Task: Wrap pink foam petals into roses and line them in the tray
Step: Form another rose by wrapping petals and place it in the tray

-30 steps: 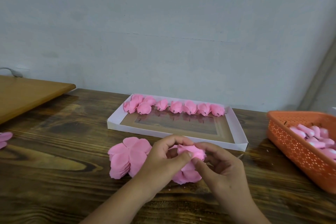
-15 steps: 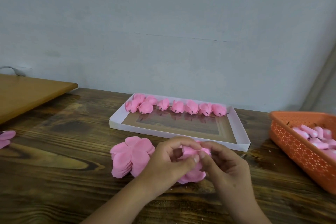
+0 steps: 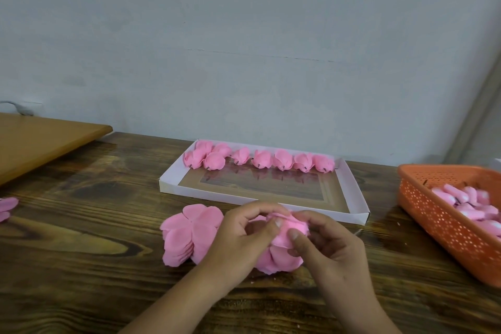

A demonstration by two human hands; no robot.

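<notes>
Both thumbs have crept inward, so left hand and right hand pinch the half-wrapped rose between them, keeping petals tight, with the tray just beyond.

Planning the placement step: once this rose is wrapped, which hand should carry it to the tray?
Right, probably. The right hand sits nearer the tray and already pinches the half-wrapped rose; the left hand sits beside the petal stack, handy for the next petals.

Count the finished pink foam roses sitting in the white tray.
9 finished pink foam roses line the white cardboard tray's far edge: four clustered at its left end, five in a row rightward; others may hide behind.
</notes>
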